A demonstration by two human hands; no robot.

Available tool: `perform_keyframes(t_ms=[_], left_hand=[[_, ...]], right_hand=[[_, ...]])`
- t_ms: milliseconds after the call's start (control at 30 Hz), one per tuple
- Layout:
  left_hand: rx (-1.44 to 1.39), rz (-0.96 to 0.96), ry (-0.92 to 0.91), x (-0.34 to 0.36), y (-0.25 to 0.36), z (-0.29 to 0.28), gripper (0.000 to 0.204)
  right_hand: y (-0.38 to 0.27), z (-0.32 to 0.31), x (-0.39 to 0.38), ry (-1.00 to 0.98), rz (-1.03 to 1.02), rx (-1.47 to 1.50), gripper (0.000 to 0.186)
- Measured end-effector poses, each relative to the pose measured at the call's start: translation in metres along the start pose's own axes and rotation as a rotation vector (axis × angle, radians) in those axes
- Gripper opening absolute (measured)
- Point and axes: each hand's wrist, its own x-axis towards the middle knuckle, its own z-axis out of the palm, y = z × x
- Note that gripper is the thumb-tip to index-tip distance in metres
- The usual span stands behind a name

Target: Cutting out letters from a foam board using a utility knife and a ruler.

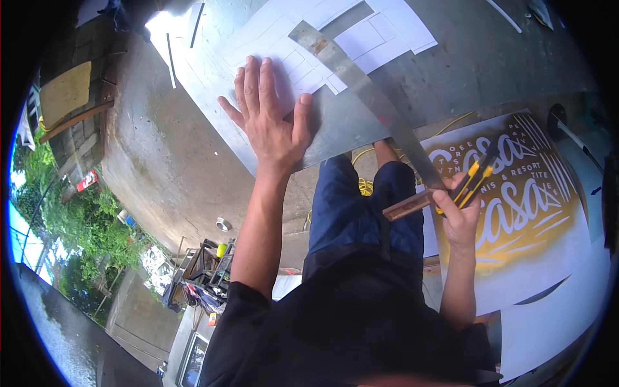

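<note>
My left hand (274, 126) lies flat with fingers apart on a grey metal sheet (225, 113), partly over white paper (377, 35) printed with thin line shapes and cut out in places. My right hand (458, 209) grips a steel square (361, 87) by its brown handle (409, 205), together with a yellow-and-black utility knife (474, 177). The square's long blade slants up and left over the sheet and paper, its far end near the top of the paper.
A white board (522, 277) with yellow and dark sprayed lettering lies below the sheet at right. A yellow cord (366, 186) is coiled behind my legs. A metal ring or roll (223, 224) sits on concrete ground. Cluttered items (200, 271) and greenery (97, 245) are at left.
</note>
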Motion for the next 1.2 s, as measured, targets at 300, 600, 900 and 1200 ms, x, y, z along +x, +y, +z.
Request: perform_keyframes(t_ms=[300,600,900,1200], left_hand=[[-0.343,0.166,0.301,-0.008,0.012,0.001,0.074],[-0.295,0.089,0.176,-0.003,0.02,0.012,0.061],[-0.208,0.1,0.158,-0.004,0.018,0.014,0.061],[-0.193,0.05,0.14,0.0,0.023,0.014,0.055]], right_hand=[[0.049,0.028,-0.023,-0.06,0.015,-0.088,0.032],[0.063,0.023,-0.019,-0.029,0.077,-0.056,0.037],[0.059,0.024,-0.018,0.013,0.024,-0.002,0.032],[0.061,0.009,0.004,-0.136,0.072,-0.141,0.034]])
